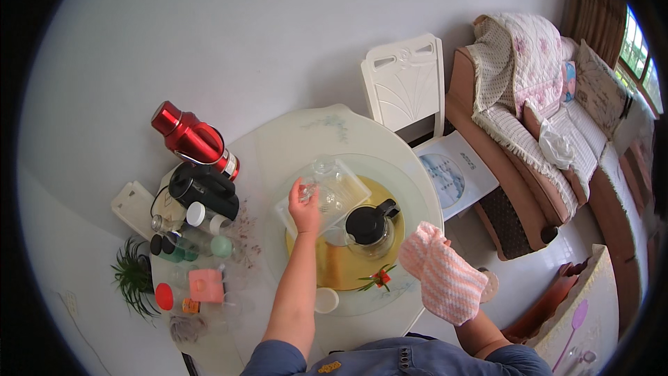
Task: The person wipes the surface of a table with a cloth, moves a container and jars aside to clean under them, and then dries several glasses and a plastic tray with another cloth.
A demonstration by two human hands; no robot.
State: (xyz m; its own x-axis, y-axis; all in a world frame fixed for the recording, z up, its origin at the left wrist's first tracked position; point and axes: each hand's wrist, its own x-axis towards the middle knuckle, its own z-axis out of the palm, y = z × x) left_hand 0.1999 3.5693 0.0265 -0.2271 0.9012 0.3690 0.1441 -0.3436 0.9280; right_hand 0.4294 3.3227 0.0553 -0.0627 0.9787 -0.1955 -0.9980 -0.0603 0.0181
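Note:
My left hand (305, 211) is over the clear plastic tray (356, 188), its thumb and fingers around a clear glass (310, 191). Other clear glasses (327, 199) stand in the tray close by, and their outlines blur together. To the right of the tray is a glass pot with a black lid and handle (365, 225). My right hand (447, 243) holds a pink-and-white striped knitted cloth (451, 282) beyond the table's right edge. The cloth covers most of that hand.
A glass turntable (412, 188) lies on the round white table (292, 125). On the left stand a red thermos (195, 138), a black electric kettle (203, 188), and several jars and bottles. A white chair (404, 83) and a sofa (522, 167) are at the right.

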